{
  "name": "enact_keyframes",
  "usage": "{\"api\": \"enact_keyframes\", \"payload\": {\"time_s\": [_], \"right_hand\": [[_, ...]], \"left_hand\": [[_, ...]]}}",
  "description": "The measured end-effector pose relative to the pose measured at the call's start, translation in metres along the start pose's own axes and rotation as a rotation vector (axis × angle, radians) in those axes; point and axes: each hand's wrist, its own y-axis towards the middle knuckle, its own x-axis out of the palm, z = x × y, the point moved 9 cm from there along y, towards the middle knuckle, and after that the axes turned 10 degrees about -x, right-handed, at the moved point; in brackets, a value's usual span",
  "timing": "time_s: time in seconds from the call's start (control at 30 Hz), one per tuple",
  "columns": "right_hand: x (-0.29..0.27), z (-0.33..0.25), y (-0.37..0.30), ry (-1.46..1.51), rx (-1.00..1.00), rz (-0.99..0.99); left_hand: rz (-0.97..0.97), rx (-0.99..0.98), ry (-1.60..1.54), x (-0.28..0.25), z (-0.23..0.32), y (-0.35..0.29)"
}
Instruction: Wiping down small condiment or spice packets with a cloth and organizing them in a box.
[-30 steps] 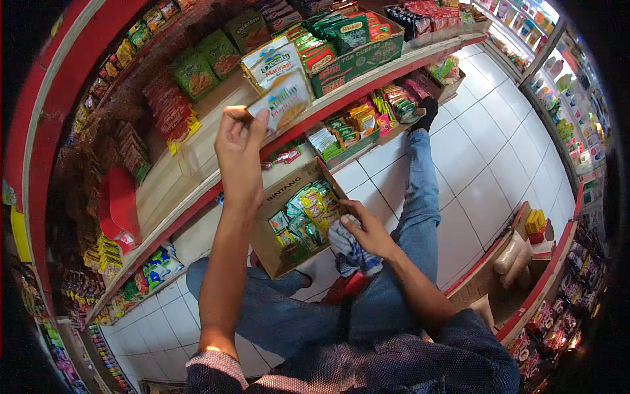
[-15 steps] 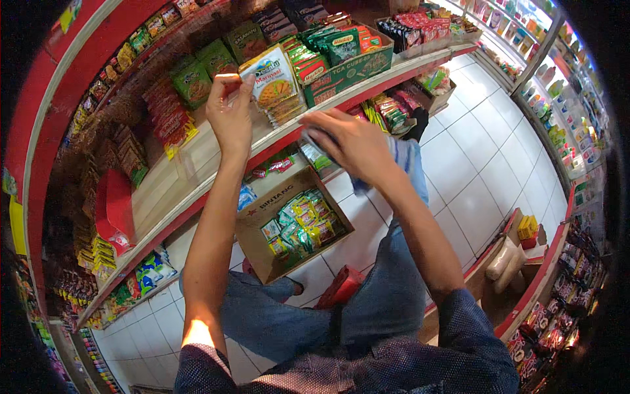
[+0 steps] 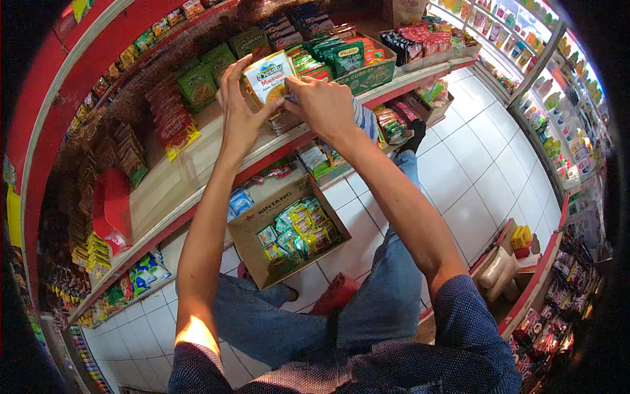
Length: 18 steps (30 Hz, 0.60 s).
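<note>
A white and yellow seasoning packet point(image 3: 269, 73) stands at the front of a stack on the wooden shelf point(image 3: 172, 172). My left hand point(image 3: 240, 121) curls round its left side, fingers at the upper edge and thumb low across the front. My right hand point(image 3: 326, 110) is closed on a blue and white striped cloth point(image 3: 366, 122), which hangs out at its right side. Its fingertips meet the packet's lower right front, close to my left thumb. The lower part of the packet is hidden behind my hands.
Right of the stack is a green carton point(image 3: 372, 76) of sachets. Green packets point(image 3: 197, 87) and red-brown packets point(image 3: 172, 118) line the shelf's back. Below, a cardboard box point(image 3: 252, 253) holds loose sachets. A red stool point(image 3: 335, 292) is between my legs; a glass-fronted case point(image 3: 564, 98) is at right.
My right hand, with the cloth, has moved up and left to the front packet. My left hand has opened from a pinch above the stack and now wraps the packet's left side.
</note>
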Motion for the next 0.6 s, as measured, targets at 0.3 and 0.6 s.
{"api": "enact_keyframes", "payload": {"time_s": [0.3, 0.6], "right_hand": [[0.012, 0.016, -0.007, 0.121, 0.099, 0.058], [-0.004, 0.004, -0.096, 0.712, 0.125, -0.152]], "left_hand": [[-0.244, 0.184, -0.068, 0.017, -0.003, 0.005], [-0.238, 0.233, 0.08, 0.023, -0.008, 0.007]]}}
